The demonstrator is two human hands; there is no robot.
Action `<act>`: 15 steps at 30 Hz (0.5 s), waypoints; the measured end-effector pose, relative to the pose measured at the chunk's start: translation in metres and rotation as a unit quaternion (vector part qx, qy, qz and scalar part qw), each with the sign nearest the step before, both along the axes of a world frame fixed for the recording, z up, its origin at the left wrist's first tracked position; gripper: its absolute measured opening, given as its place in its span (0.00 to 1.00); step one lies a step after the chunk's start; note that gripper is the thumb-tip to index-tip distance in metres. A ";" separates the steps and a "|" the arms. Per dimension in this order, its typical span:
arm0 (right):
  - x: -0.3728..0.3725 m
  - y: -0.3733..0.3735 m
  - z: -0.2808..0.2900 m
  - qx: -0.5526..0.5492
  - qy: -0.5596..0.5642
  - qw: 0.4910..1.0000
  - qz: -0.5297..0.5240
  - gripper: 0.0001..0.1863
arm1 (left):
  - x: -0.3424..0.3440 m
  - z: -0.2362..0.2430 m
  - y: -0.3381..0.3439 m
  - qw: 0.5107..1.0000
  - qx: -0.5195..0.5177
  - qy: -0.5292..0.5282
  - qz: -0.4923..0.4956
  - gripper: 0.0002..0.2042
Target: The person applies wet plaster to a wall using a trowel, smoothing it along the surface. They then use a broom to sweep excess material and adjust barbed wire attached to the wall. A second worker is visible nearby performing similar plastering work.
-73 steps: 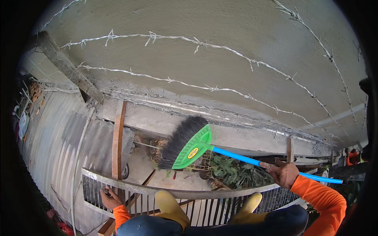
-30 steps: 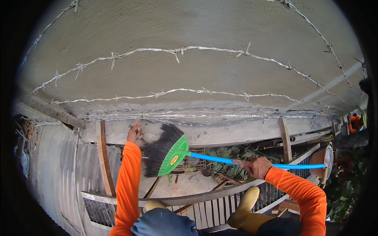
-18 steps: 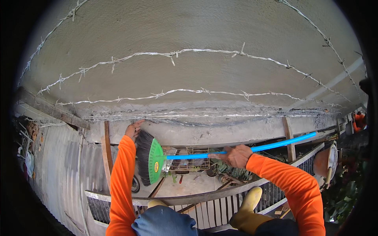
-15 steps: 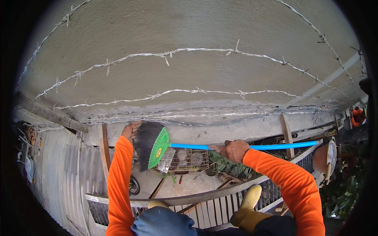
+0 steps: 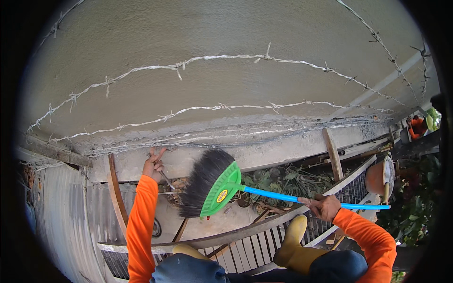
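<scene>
Free passage over the concrete ledge (image 5: 273, 149) right of the broom (image 5: 221, 188), barbed wire (image 5: 222, 106) in the way beyond.

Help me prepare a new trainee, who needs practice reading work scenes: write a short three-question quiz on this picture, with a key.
1. Which hand grips the blue broom handle?
2. True or false: both boots are yellow.
3. Fill in the gap: strands of ____ wire stretch across in front of the grey wall.

Key: 1. The right hand. 2. True. 3. Barbed.
</scene>
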State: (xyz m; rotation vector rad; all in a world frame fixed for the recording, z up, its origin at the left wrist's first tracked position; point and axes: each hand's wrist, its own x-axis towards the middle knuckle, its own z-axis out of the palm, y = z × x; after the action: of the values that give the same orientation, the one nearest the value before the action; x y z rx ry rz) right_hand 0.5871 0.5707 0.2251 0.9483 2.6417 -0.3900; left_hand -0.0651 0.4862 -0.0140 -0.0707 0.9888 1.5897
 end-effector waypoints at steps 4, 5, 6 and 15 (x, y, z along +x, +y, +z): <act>-0.039 0.005 -0.033 0.009 -0.019 1.000 0.005 0.26 | 0.018 0.008 0.010 0.998 0.025 -0.028 0.055 0.37; -0.037 0.012 -0.037 0.015 -0.029 0.999 -0.030 0.25 | 0.020 0.009 0.012 0.997 0.013 -0.028 0.072 0.39; -0.035 0.017 -0.040 0.018 -0.019 0.998 -0.063 0.25 | 0.021 0.011 0.014 0.996 0.015 -0.027 0.079 0.39; 0.047 -0.011 0.049 0.010 0.024 0.990 -0.137 0.24 | 0.021 0.018 0.017 0.996 0.051 -0.013 0.076 0.37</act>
State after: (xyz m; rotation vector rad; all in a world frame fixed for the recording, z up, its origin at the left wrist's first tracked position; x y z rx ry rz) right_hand 0.6342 0.5599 0.2740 1.3310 2.5660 -0.4561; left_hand -0.0444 0.5030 0.0042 -0.0977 0.8972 1.7710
